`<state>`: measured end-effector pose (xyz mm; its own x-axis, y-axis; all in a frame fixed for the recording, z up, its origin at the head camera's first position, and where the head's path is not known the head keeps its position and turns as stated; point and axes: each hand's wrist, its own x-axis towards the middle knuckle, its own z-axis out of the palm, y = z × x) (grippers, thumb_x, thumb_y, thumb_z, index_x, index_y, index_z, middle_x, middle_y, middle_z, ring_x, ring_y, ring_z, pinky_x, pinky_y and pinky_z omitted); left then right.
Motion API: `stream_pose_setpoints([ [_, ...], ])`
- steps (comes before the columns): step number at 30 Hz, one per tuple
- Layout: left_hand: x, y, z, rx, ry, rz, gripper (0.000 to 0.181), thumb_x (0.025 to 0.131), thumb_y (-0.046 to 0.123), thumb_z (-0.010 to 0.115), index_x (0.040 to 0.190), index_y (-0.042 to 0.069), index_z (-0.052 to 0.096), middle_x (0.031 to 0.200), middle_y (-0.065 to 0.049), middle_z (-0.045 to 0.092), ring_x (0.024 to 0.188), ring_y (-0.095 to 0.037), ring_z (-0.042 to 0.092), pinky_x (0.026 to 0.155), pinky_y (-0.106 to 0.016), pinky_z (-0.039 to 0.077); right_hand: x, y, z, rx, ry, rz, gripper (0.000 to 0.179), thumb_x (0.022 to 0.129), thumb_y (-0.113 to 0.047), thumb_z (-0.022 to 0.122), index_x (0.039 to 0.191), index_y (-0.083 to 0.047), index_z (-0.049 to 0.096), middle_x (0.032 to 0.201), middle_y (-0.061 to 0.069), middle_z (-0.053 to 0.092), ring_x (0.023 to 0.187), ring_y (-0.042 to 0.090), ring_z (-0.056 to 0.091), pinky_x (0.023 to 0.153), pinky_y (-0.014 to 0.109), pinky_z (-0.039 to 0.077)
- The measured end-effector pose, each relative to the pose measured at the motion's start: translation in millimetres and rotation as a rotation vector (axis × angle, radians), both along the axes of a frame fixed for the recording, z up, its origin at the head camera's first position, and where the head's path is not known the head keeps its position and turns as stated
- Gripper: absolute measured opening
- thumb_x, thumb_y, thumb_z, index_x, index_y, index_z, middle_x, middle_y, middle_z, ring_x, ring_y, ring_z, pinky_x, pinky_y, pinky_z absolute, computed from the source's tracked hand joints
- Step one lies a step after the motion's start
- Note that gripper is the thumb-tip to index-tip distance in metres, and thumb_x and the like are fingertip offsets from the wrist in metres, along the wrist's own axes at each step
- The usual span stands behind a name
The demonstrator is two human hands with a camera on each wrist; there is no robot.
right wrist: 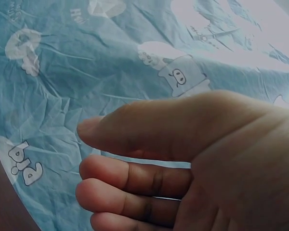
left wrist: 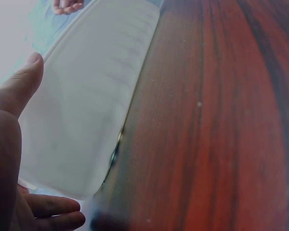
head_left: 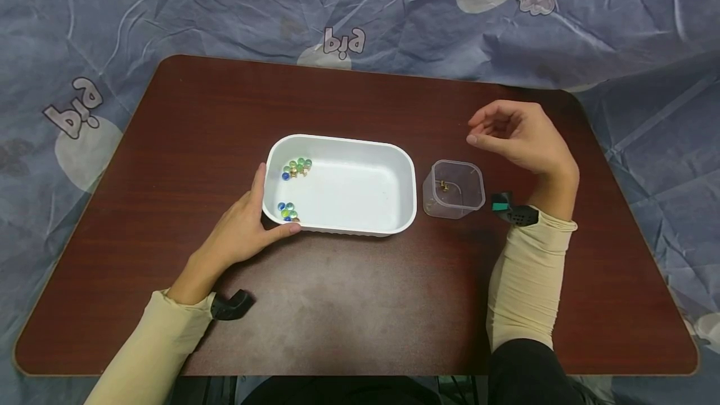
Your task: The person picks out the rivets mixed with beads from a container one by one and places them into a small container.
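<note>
My left hand (head_left: 239,227) rests against the left end of a white tray (head_left: 360,227), thumb along the near rim and fingers along the left side. Both thumb and fingers look fairly straight. Inside, two clusters of green and blue glass marbles (head_left: 289,206) lie at the left, with small gold-coloured pieces (head_left: 305,171) among them. To the tray's right stands a clear plastic container (head_left: 454,209) holding a few small brass-coloured pieces (head_left: 444,187), too small to identify. Beyond it, above the table, my right hand (head_left: 523,136) has loosely bent fingers; nothing shows between them.
The brown table (head_left: 337,305) has rounded corners. A blue-grey cloth (head_left: 394,36) with printed pig figures hangs beyond its far edge. Each wrist carries a small black camera, one (head_left: 233,305) on the left and one (head_left: 523,215) on the right.
</note>
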<state>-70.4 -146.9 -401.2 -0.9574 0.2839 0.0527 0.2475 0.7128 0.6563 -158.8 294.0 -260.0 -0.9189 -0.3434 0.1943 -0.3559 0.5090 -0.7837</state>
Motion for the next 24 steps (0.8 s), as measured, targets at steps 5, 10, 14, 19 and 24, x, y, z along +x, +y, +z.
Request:
stream_pose_setpoints([
  [5,-0.1,-0.8,-0.1,-0.005,0.005,-0.005,0.122,0.082,0.060,0.073,0.158,0.007,-0.007,0.149,-0.026,0.039,0.131,-0.039,0.045,0.098,-0.056,0.039,-2.6,-8.1,-0.5,0.008,0.001,0.041,0.017,0.082,0.008,0.074,0.097,0.002,0.069,0.081,0.000,0.070,0.073,0.012,0.065,0.067,0.018,0.050],
  [10,-0.1,-0.4,0.6,-0.004,-0.003,-0.004,0.122,0.082,0.059,0.073,0.158,0.007,-0.007,0.149,-0.026,0.039,0.131,-0.038,0.045,0.098,-0.056,0.039,-3.6,-14.8,0.1,0.020,-0.006,0.046,0.017,0.082,0.006,0.075,0.097,0.001,0.069,0.081,0.002,0.069,0.073,0.013,0.064,0.068,0.019,0.049],
  [14,0.5,-0.5,1.0,-0.004,-0.009,-0.005,0.121,0.083,0.058,0.072,0.158,0.007,-0.007,0.149,-0.026,0.039,0.132,-0.038,0.044,0.099,-0.056,0.038,-3.9,-19.3,1.0,0.031,0.001,0.052,0.017,0.082,0.006,0.075,0.097,0.001,0.069,0.081,0.002,0.069,0.073,0.013,0.064,0.068,0.019,0.049],
  [19,0.6,-0.8,0.7,-0.003,-0.005,-0.001,0.121,0.082,0.058,0.073,0.158,0.007,-0.007,0.150,-0.026,0.038,0.132,-0.038,0.044,0.099,-0.056,0.038,-6.4,-26.3,1.5,0.049,0.016,0.072,0.016,0.082,0.005,0.075,0.097,0.002,0.069,0.081,0.002,0.069,0.074,0.013,0.064,0.068,0.019,0.049],
  [24,0.1,-0.7,0.3,-0.005,-0.007,0.001,0.122,0.082,0.060,0.073,0.158,0.009,-0.008,0.149,-0.025,0.040,0.132,-0.038,0.043,0.099,-0.056,0.038,-9.8,-32.0,-0.3,0.059,0.026,0.095,0.016,0.082,0.006,0.075,0.096,0.004,0.068,0.081,0.002,0.069,0.074,0.013,0.063,0.068,0.019,0.048],
])
